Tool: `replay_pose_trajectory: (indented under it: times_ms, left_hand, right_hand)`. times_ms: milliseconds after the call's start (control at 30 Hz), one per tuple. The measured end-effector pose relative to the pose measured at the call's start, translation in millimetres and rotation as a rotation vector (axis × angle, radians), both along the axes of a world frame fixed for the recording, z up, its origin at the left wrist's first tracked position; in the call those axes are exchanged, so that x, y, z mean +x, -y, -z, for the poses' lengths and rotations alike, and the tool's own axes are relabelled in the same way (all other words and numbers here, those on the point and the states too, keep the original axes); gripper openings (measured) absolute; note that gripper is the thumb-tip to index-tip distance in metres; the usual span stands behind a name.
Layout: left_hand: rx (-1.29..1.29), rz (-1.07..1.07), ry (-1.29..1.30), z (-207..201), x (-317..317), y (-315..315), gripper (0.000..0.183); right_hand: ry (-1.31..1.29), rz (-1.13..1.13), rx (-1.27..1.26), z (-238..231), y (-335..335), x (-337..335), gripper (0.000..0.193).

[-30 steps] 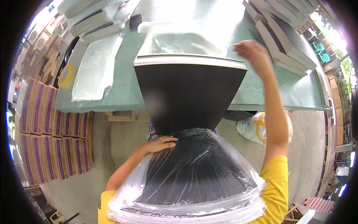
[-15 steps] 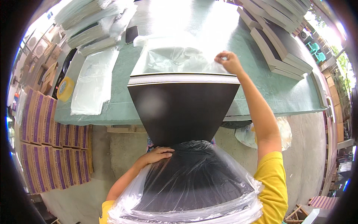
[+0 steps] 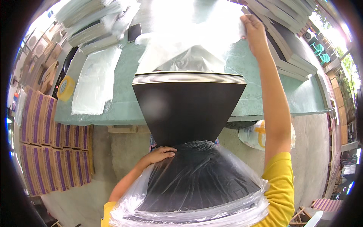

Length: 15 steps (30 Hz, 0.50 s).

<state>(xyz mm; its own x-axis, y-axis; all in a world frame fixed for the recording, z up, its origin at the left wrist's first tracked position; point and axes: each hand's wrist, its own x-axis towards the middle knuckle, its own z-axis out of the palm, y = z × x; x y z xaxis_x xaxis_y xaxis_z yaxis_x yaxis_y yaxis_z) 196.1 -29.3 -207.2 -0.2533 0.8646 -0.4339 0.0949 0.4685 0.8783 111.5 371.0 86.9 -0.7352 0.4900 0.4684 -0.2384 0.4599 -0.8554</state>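
Observation:
A stack of black boards (image 3: 189, 109) runs from my lap to the edge of the green table (image 3: 124, 109). Its near half sits inside a clear plastic bag (image 3: 196, 189). My left hand (image 3: 160, 154) lies on the stack at the bag's mouth, its fingers curled over the plastic rim. My right hand (image 3: 253, 28) is stretched far over the table and grips the corner of a loose clear plastic sheet (image 3: 189, 38), which lies bunched beyond the stack's far end.
Flat plastic bags (image 3: 94, 81) and a yellow tape roll (image 3: 66, 87) lie on the left of the table. Wrapped board stacks (image 3: 94, 30) lie at back left, dark boards (image 3: 287, 45) at back right. Purple-striped cartons (image 3: 41, 143) stand on the floor at left, a white sack (image 3: 253, 134) at right.
My right hand has moved farther away across the table, pulling the loose plastic with it. My left hand has stayed at the bag's mouth.

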Motion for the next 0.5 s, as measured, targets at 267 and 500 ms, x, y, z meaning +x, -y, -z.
replay_pose_trajectory:
  times_ms: [267,500]
  left_hand:
    - [0.421,-0.359,-1.009,-178,-1,-28,0.034]
    - [0.502,0.072,-1.069,-264,-2,-53,0.043]
  right_hand:
    - [-0.126,0.142,0.64,-35,100,61,0.014]
    - [-0.26,-0.581,0.311,-18,199,178,0.034]
